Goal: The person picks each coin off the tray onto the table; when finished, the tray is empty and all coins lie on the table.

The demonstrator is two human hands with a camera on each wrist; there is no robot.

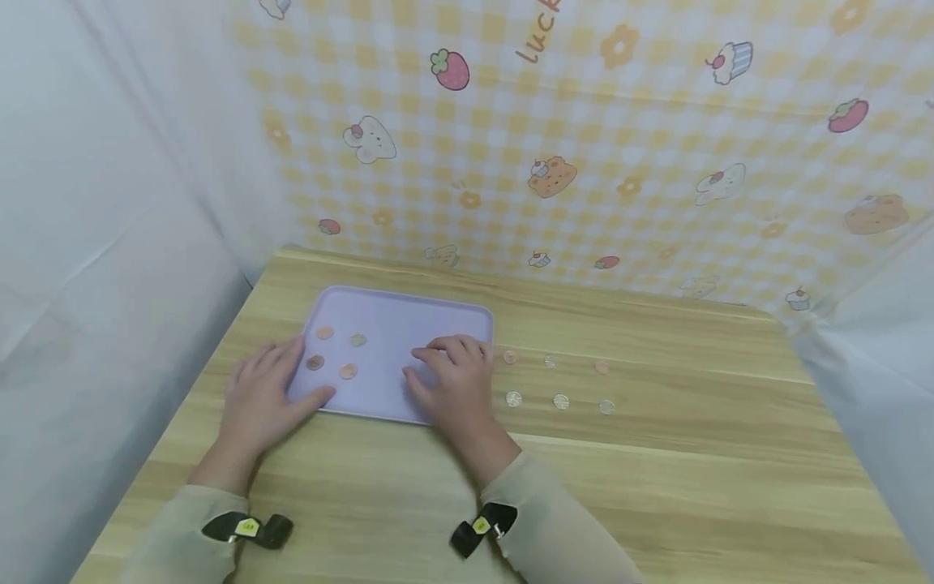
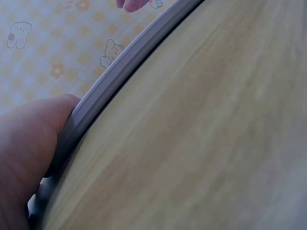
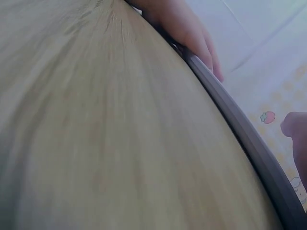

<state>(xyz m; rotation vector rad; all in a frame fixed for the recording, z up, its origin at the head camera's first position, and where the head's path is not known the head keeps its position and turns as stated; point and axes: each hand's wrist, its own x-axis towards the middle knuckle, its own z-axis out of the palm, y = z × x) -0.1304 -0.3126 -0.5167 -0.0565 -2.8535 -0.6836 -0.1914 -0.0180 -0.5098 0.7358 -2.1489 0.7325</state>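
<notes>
A lilac tray (image 1: 379, 324) lies on the wooden table in the head view. Several coins are on its left part, among them a copper coin (image 1: 348, 371) and a dark brown coin (image 1: 315, 362). At the tray's front left corner rests my left hand (image 1: 259, 397), fingers stretched along the left side, thumb (image 2: 62, 108) over the front rim. My right hand (image 1: 456, 385) is over the tray's right part, its fingers loosely bent and its thumb apart from them. No coin shows in it; its palm side is hidden.
Right of the tray, several coins lie in two rows on the table (image 1: 657, 503), including a silver coin (image 1: 561, 401) and a copper coin (image 1: 510, 357). A yellow checked cloth (image 1: 496, 146) hangs behind. White sheets (image 1: 109, 203) hang on both sides.
</notes>
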